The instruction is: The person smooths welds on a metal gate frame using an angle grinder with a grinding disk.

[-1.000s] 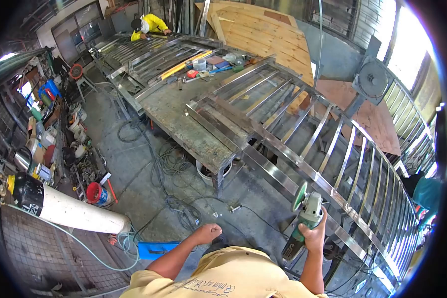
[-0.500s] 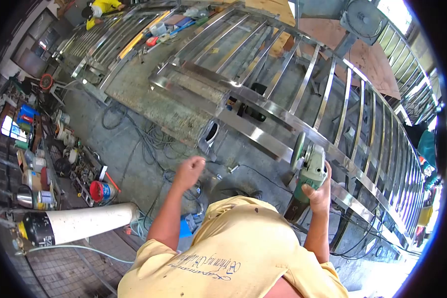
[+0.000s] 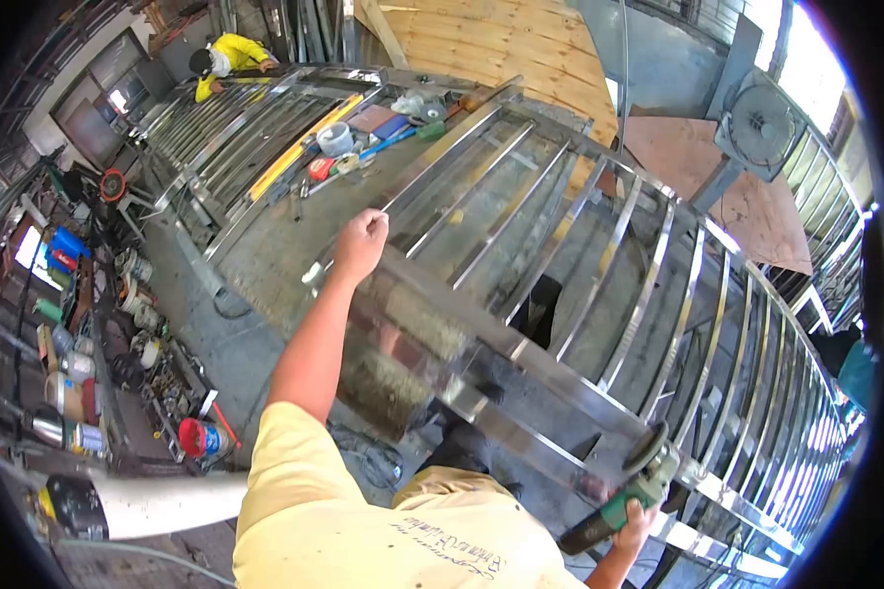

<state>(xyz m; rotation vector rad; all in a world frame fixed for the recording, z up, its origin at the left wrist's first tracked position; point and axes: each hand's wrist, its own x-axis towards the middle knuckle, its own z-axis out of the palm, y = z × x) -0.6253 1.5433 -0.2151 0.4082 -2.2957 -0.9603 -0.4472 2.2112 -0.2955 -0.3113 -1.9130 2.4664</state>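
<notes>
My right hand (image 3: 634, 527) is wrapped around the green body of an angle grinder (image 3: 614, 515) at the lower right. The grinder's disc (image 3: 646, 450) stands on edge against the near rail of a shiny metal frame (image 3: 560, 368), overlapping it in this view. My left hand (image 3: 361, 243) is raised with curled fingers near the frame's left end, and nothing shows in it. The frame has many parallel slats and lies across a worn work table (image 3: 314, 221).
Tools, a tape measure (image 3: 320, 169) and a grey tape roll (image 3: 336, 139) lie on the table. A person in yellow (image 3: 236, 54) leans over another slatted frame at the back left. A fan (image 3: 759, 126) stands at the right. A gas cylinder (image 3: 167, 506) lies lower left.
I have come closer to the frame. My left hand has moved up and forward to its left end, and my right hand has carried the grinder down and right along the near rail.
</notes>
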